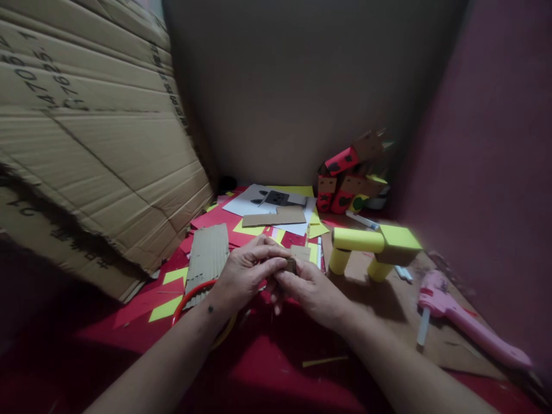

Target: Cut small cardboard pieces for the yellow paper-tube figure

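Both hands meet over the red-covered table, closed around a small brown cardboard piece (290,264). My left hand (250,265) pinches it from the left with thumb and forefinger. From the right, my right hand (308,290) grips the same piece, its fingers partly hidden underneath. Much of the piece is covered by the fingers, so its full shape does not show. Under my left wrist lies a red and yellow ring-shaped object (183,302), partly covered. Beyond that hand is a corrugated cardboard sheet (209,250).
A large cardboard panel (99,132) leans at left. To the right stand a yellow tube-and-box figure (357,240) and a pink glue gun (466,325). Behind are red cardboard figures (342,198), a printed white sheet (241,201), an L-shaped cardboard strip (273,218) and paper scraps (166,309).
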Available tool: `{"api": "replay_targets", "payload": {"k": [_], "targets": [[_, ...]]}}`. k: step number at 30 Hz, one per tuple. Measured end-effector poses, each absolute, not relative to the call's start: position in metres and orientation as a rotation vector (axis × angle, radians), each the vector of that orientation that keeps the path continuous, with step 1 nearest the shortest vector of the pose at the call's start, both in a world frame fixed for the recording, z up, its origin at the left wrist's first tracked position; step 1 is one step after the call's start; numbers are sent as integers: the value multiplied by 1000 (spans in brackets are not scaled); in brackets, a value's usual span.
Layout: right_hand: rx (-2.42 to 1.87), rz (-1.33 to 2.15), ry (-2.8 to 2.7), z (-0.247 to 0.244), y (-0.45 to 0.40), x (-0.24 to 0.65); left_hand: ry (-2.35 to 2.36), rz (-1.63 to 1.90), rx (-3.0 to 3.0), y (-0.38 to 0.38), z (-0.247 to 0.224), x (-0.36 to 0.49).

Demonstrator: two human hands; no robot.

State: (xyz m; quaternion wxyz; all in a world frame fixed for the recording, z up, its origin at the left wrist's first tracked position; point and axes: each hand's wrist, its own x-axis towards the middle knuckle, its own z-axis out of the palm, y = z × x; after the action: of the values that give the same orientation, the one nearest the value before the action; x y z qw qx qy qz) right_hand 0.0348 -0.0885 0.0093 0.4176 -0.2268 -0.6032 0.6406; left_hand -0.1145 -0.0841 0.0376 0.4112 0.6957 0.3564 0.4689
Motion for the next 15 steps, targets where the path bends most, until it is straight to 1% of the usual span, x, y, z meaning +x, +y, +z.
{"api": "replay_targets", "payload": {"k": [7,15], "targets": [[-663,1469,-1599,13,-89,37,844,1048,1616,-80,37,-112],[-669,1457,-1607,18,-91,37,932,1021,1944,-84,56,-116]]}}
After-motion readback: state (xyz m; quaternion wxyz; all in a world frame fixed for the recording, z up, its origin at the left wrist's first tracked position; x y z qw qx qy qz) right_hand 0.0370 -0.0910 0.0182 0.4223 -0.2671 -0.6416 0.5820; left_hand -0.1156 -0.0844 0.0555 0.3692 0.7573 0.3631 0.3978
